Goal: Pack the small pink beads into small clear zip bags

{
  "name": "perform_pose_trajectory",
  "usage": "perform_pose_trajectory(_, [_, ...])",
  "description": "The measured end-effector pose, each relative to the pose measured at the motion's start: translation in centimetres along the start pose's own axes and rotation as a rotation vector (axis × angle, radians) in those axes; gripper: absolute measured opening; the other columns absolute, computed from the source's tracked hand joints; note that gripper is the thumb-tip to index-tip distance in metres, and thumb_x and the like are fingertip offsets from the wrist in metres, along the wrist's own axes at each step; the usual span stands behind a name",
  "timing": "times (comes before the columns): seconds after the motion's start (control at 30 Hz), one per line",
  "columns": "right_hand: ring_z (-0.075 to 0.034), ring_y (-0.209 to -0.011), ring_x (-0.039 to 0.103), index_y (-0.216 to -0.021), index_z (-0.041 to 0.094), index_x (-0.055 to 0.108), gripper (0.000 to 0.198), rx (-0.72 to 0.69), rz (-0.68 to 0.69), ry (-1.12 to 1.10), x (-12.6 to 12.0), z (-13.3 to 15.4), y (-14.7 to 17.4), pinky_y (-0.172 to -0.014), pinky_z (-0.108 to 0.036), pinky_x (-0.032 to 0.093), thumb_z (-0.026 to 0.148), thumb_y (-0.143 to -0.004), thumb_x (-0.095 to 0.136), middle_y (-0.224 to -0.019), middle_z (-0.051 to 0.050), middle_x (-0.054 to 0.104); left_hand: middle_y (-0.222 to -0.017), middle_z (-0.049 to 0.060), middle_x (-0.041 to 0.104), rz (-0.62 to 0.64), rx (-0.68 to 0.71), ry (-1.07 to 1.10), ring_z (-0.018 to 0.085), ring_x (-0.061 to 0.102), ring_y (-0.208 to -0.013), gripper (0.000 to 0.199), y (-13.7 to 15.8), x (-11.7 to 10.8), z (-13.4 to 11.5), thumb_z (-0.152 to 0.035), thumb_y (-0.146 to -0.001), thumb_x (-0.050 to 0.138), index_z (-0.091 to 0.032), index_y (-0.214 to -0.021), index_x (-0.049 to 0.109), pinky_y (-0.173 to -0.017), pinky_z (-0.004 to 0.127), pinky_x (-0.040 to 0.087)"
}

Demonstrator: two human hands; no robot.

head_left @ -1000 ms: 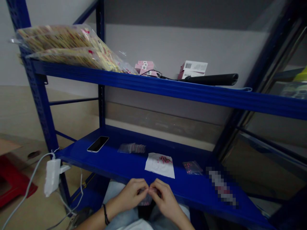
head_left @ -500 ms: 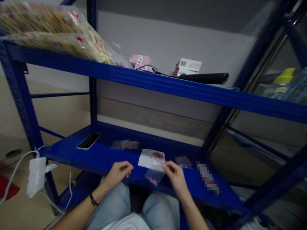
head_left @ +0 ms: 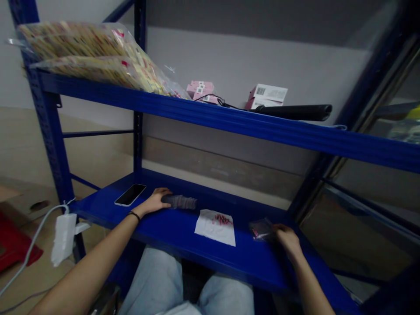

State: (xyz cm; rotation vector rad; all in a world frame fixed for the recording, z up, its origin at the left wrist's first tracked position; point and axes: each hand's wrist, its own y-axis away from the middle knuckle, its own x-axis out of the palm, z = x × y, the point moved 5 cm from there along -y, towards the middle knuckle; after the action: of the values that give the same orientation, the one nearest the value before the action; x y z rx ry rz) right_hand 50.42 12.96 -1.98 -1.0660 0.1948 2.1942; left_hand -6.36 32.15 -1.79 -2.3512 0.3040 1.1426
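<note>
At the left end of a row of overlapping small plastic bags (head_left: 183, 202), my left hand (head_left: 156, 201) has its thumb and fingers closed around the edge. My right hand (head_left: 287, 239), slightly blurred, pinches the near right edge of a small clear plastic bag (head_left: 260, 229) with reddish pieces inside. Whether more than one bag lies there, I cannot tell. Between my hands a creased white sheet of paper (head_left: 213, 228) lies flat on the blue shelf. A loose heap of small red and pink pieces (head_left: 223, 219) rests on its upper right part.
A phone (head_left: 130, 194) lies on the lower shelf (head_left: 157, 234) at the left. Above run a blue beam and an upper shelf (head_left: 223, 119) with large packed clear bags (head_left: 88, 48), pink-and-white boxes (head_left: 267, 94) and a black rod-like object (head_left: 295, 112). A white power strip (head_left: 64, 238) hangs at the left.
My left hand has reached up and left to the row of bags. My right hand has moved right, and the bag with pink pieces has gone from the paper's front edge.
</note>
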Motion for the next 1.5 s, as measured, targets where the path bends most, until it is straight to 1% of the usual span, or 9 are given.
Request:
perform_pose_trajectory(0.17, [-0.035, -0.09, 0.069, -0.107, 0.02, 0.069, 0.042, -0.028, -0.004, 0.43, -0.5, 1.4, 1.3, -0.069, -0.039, 0.048, 0.051, -0.085, 0.05, -0.107, -0.019, 0.069, -0.141, 0.014, 0.054, 0.165, 0.011, -0.033, 0.04, 0.037, -0.135, 0.078, -1.1, 0.7, 0.9, -0.051, -0.058, 0.083, -0.023, -0.128, 0.064, -0.11, 0.048, 0.031])
perform_pose_trajectory(0.23, [-0.032, -0.086, 0.069, -0.108, 0.022, 0.066, 0.043, -0.099, -0.015, 0.447, 0.4, 3.0, 2.9, -0.066, -0.036, 0.046, 0.051, -0.09, 0.041, -0.102, -0.017, 0.07, -0.141, 0.013, 0.053, 0.22, 0.036, -0.068, 0.04, 0.035, -0.136, 0.082, -1.6, 1.4, 0.3, -0.053, -0.056, 0.084, -0.025, -0.13, 0.063, -0.11, 0.049, 0.029])
perform_pose_trajectory(0.37, [-0.024, -0.078, 0.066, -0.087, 0.023, 0.062, 0.035, -0.31, 0.013, 0.298, 3.8, 6.9, 6.4, -0.061, -0.027, 0.039, 0.047, -0.093, 0.037, -0.081, -0.006, 0.07, -0.138, 0.015, 0.055, 0.276, 0.073, -0.154, 0.041, 0.039, -0.133, 0.077, -2.1, 2.3, -1.0, -0.054, -0.059, 0.082, -0.024, -0.127, 0.065, -0.108, 0.05, 0.032])
perform_pose_trajectory(0.5, [-0.016, -0.065, 0.059, -0.071, 0.021, 0.055, 0.031, -0.487, 0.088, 0.114, 7.5, 10.4, 8.8, -0.061, -0.025, 0.034, 0.038, -0.092, 0.038, -0.065, 0.0, 0.062, -0.132, 0.013, 0.059, 0.185, 0.12, -0.142, 0.038, 0.043, -0.129, 0.065, -1.6, 1.5, -2.5, -0.054, -0.066, 0.079, -0.021, -0.121, 0.067, -0.108, 0.047, 0.034])
perform_pose_trajectory(0.63, [-0.016, -0.068, 0.06, -0.072, 0.02, 0.057, 0.026, -0.48, 0.106, 0.146, 10.2, 13.1, 9.6, -0.06, -0.024, 0.031, 0.029, -0.09, 0.041, -0.068, -0.001, 0.064, -0.125, 0.011, 0.063, 0.044, 0.161, 0.03, 0.031, 0.055, -0.119, 0.058, -0.5, 1.3, -5.4, -0.056, -0.081, 0.067, -0.019, -0.124, 0.062, -0.104, 0.041, 0.041])
perform_pose_trajectory(0.77, [-0.017, -0.077, 0.064, -0.088, 0.021, 0.062, 0.023, -0.476, 0.099, 0.246, 12.2, 15.2, 10.4, -0.061, -0.024, 0.032, 0.031, -0.094, 0.043, -0.085, -0.003, 0.069, -0.129, 0.01, 0.063, 0.036, 0.237, 0.28, 0.029, 0.059, -0.117, 0.061, 1.1, 3.5, -10.2, -0.049, -0.077, 0.074, -0.02, -0.129, 0.059, -0.104, 0.041, 0.043])
perform_pose_trajectory(0.97, [-0.02, -0.087, 0.068, -0.107, 0.022, 0.062, 0.028, -0.495, 0.059, 0.372, 14.0, 15.5, 11.2, -0.066, -0.026, 0.041, 0.035, -0.098, 0.039, -0.103, -0.007, 0.069, -0.133, 0.008, 0.06, 0.129, 0.286, 0.365, 0.03, 0.053, -0.123, 0.066, 4.1, 7.9, -15.6, -0.039, -0.073, 0.08, -0.025, -0.134, 0.056, -0.108, 0.043, 0.04])
perform_pose_trajectory(1.33, [-0.022, -0.086, 0.07, -0.105, 0.017, 0.068, 0.03, -0.443, 0.075, 0.424, 14.2, 16.3, 10.7, -0.07, -0.027, 0.046, 0.025, -0.095, 0.042, -0.102, -0.014, 0.071, -0.124, 0.006, 0.06, 0.015, 0.321, 0.385, 0.026, 0.053, -0.116, 0.055, 5.2, 9.6, -17.7, -0.033, -0.075, 0.079, -0.026, -0.125, 0.058, -0.104, 0.039, 0.04])
perform_pose_trajectory(1.5, [-0.021, -0.08, 0.068, -0.086, 0.018, 0.072, 0.022, -0.448, 0.175, 0.052, 12.8, 16.6, 9.4, -0.069, -0.026, 0.045, 0.025, -0.087, 0.051, -0.087, -0.01, 0.073, -0.118, 0.004, 0.062, -0.149, 0.187, 0.345, 0.026, 0.054, -0.112, 0.051, 4.6, 10.4, -17.2, -0.031, -0.075, 0.079, -0.026, -0.121, 0.058, -0.099, 0.039, 0.042])
